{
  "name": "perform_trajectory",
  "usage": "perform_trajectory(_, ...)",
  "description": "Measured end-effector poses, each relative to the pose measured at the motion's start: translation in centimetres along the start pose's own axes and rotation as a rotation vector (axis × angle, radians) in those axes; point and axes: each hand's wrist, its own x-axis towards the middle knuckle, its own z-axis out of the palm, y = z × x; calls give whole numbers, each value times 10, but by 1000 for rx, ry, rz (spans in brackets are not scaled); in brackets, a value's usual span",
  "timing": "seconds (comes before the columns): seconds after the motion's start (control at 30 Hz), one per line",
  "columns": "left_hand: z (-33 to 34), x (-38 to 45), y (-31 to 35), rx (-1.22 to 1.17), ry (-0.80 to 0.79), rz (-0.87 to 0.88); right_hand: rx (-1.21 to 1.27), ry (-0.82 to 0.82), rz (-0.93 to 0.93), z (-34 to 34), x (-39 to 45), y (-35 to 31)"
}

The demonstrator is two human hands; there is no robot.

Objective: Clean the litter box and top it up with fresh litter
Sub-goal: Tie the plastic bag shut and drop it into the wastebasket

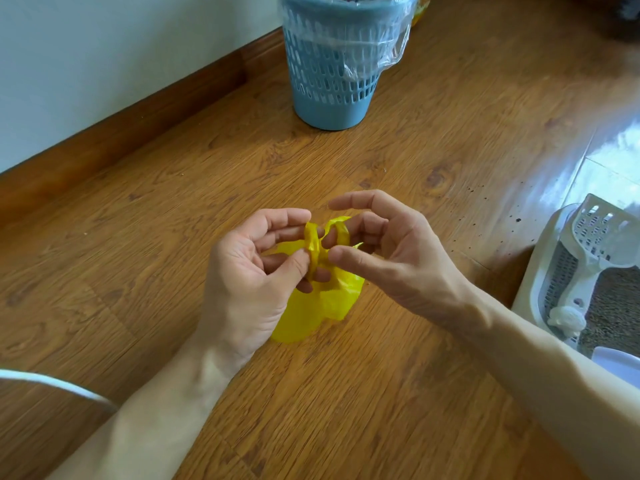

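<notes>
Yellow bag [313, 306] hangs between my hands, over floor [138, 237]. Left hand [252, 271] pinches one upright handle; right hand [377, 251] fingers hooked through other. Handles side by side, touching. Bin [332, 81] straight ahead; litter box [540, 271] right, nearer right hand.

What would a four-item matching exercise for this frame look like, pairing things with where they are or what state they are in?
Things:
1. yellow bag
2. blue bin
3. scoop
4. litter box

Places or states:
A. at the right edge, on the floor
B. stands near the baseboard, lined with clear plastic
C. held at its handles by the left hand and right hand
D. white and slotted, resting on the litter box

Pairs: 1-C, 2-B, 3-D, 4-A
</notes>
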Motion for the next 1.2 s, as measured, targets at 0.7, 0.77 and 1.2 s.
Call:
perform_trajectory(0.7,-4,11,-2,291,-223,82,-191,-69,-98,1,-4,-14)
perform_trajectory(0.77,-3,11,-4,295,-203,88,-270,-76,-107,-2,-4,-14)
perform_trajectory(1.2,0,9,1,405,-154,133,-651,35,-189,-8,-3,-5)
